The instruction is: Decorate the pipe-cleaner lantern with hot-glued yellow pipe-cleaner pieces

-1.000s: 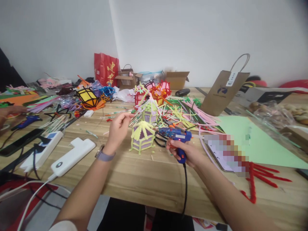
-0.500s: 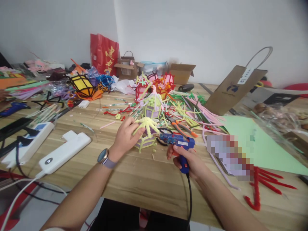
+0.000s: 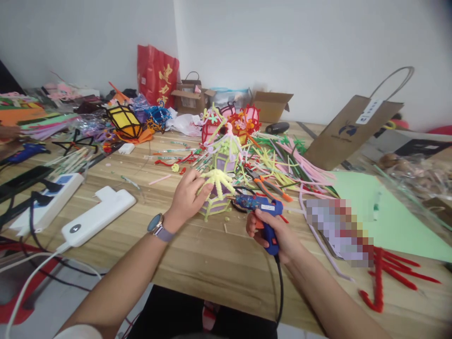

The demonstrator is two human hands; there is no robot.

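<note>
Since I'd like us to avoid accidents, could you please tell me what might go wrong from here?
The blue plastic glue gun points toward the left hand, so hot glue might burn it. That hand could also bend the fuzzy yellow-and-purple lantern it touches. The gun's hanging black cord might snag.

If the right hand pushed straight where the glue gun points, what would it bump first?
Probably the lantern the left hand touches. The blue glue gun points at it, but any gap is unclear.
</note>
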